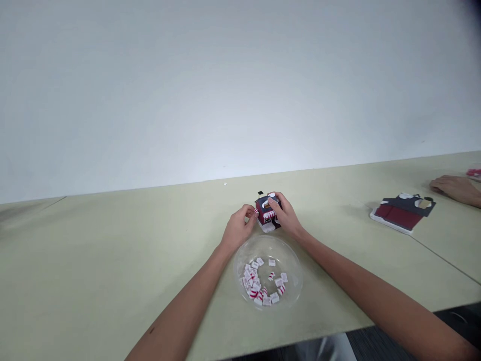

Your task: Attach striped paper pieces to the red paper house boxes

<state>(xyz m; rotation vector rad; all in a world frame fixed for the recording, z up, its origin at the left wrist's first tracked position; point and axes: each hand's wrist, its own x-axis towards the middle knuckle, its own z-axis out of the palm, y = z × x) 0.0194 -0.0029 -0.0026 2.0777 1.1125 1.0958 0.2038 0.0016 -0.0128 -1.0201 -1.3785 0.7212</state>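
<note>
A small dark-red paper house (260,206) with a dark roof and white snow-like patches stands on the table in front of me. A red-and-white striped awning piece (269,214) is on its front. My right hand (287,215) grips the house from the right, its thumb over the roof. At the left side of the house, my left hand (239,224) pinches a small striped piece (256,211) against the wall. Just nearer to me sits a clear round bowl (295,260) with several small white and red-striped paper pieces (251,278) inside.
Farther right on the table (112,260) lies a second red-and-dark paper house piece (402,215). Another person's hand (456,189) rests beyond it, near a red item (474,173) at the right edge. A pale wall stands behind the table; a seam crosses its right side.
</note>
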